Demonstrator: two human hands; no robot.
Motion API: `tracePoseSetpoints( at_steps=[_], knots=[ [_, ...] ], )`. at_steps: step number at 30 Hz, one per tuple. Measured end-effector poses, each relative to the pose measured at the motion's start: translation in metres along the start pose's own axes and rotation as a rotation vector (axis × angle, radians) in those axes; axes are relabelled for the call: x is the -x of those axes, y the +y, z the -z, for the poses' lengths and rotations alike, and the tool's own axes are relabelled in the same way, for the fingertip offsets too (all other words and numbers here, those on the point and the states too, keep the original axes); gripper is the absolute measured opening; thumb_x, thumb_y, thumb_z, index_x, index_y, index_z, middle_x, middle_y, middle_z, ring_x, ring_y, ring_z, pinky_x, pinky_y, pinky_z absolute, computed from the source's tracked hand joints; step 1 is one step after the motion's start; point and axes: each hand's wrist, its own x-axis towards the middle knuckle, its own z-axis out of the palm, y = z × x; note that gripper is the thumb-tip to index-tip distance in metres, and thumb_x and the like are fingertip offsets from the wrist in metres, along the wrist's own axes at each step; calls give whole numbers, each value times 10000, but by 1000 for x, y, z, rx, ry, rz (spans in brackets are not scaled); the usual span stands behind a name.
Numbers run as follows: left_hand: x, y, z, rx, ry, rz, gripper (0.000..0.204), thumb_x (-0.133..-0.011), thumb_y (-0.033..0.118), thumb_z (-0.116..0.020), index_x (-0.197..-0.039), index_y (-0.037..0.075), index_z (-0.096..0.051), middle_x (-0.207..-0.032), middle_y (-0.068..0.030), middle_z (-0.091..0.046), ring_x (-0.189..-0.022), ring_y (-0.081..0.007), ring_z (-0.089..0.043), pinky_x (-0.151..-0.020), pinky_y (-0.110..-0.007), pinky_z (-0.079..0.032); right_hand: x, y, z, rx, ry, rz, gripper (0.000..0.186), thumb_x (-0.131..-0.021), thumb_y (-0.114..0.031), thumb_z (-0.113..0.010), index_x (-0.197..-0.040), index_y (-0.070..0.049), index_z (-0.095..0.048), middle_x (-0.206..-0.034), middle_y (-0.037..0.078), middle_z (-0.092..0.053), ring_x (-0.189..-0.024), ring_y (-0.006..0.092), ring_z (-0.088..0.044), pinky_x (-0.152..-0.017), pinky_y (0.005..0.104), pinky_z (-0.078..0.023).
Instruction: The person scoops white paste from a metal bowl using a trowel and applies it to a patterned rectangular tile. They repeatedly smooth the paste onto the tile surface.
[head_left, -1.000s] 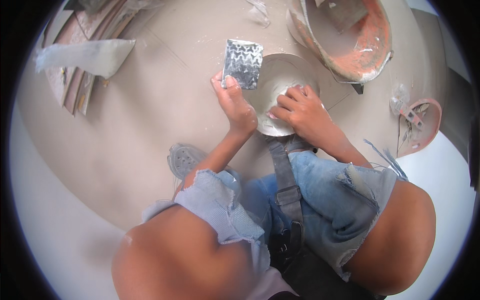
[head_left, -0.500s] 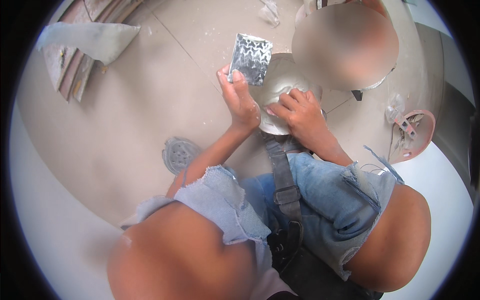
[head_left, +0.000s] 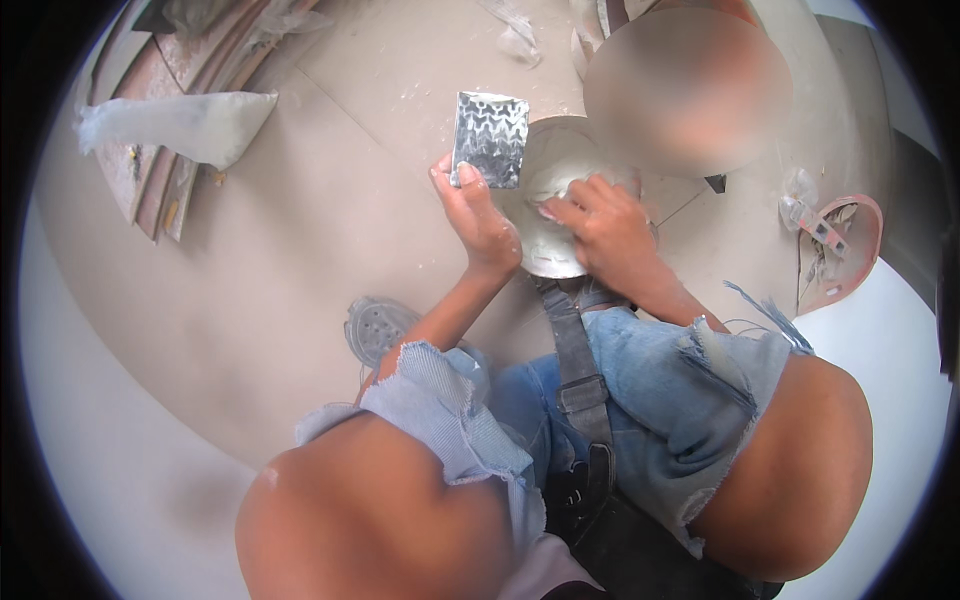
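My left hand (head_left: 482, 225) grips a small dark rectangular tile (head_left: 490, 145) by its lower edge, thumb on the face. White paste lies over that face in a zigzag pattern, thicker along the top edge. Just to the right, a round bucket (head_left: 548, 270) holds more white paste (head_left: 560, 170). My right hand (head_left: 615, 230) is over the paste with its fingers curled down and closed. What they pinch, if anything, is hidden behind the knuckles.
A plastic bag (head_left: 205, 127) with pale contents lies across stacked planks (head_left: 150, 190) at the far left. Crumpled clear plastic (head_left: 518, 42) is on the floor at the back. A pinkish tub (head_left: 868, 255) sits at the right. A grey perforated shoe (head_left: 378, 330) shows beside my left forearm.
The view has shifted slightly, so the floor objects sit lower. The tile has turned a little straighter and is still in my left hand. My right hand stays over the bucket.
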Motion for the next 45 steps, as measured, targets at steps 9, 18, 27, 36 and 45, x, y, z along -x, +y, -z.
tracePoseSetpoints(
  at_steps=[9, 18, 27, 36, 45],
  knots=[
    [1, 3, 3, 79, -3, 72, 359, -1144, 320, -396, -1358, 32, -419, -1100, -42, -511, -957, -87, -457, -857, -272, -407, 0, -16, -13, -129, 55, -59, 292, -807, -62, -694, -1070, -136, -799, -911, 50, -651, -898, 254, -666, -704, 400, -566],
    [5, 4, -1, -25, 67, 92, 367, -1150, 322, -393, -1377, 33, -400, -1178, -82, -513, -1081, -163, -522, -996, -334, -434, -21, 2, -35, 47, 222, -123, 238, -857, -154, -698, -1082, -114, -767, -963, 30, -691, -932, 232, -676, -721, 392, -591],
    [4, 2, -1, -74, 96, 71, 407, -1148, 352, -401, -1377, 15, -389, -1217, -106, -503, -1116, -175, -501, -1019, -338, -420, -20, 5, -3, 3, 168, -198, 178, -903, -147, -689, -1060, -161, -770, -946, 14, -750, -972, 210, -714, -726, 371, -607],
    [2, 4, 4, 17, 0, 27, 367, -1142, 331, -403, -1360, 35, -394, -1184, -93, -503, -1091, -160, -499, -1013, -341, -416, 3, 2, -14, -160, -56, 46, 181, -889, -162, -709, -1061, -117, -745, -1019, 31, -738, -966, 224, -704, -758, 356, -586],
    [3, 6, 2, -102, 100, 110, 369, -1146, 324, -396, -1373, 33, -397, -1170, -79, -496, -1082, -151, -493, -995, -323, -414, -6, -7, -45, -14, 192, -31, 157, -899, -165, -694, -1040, -171, -764, -973, 1, -700, -959, 207, -688, -842, 379, -558]
  ],
)
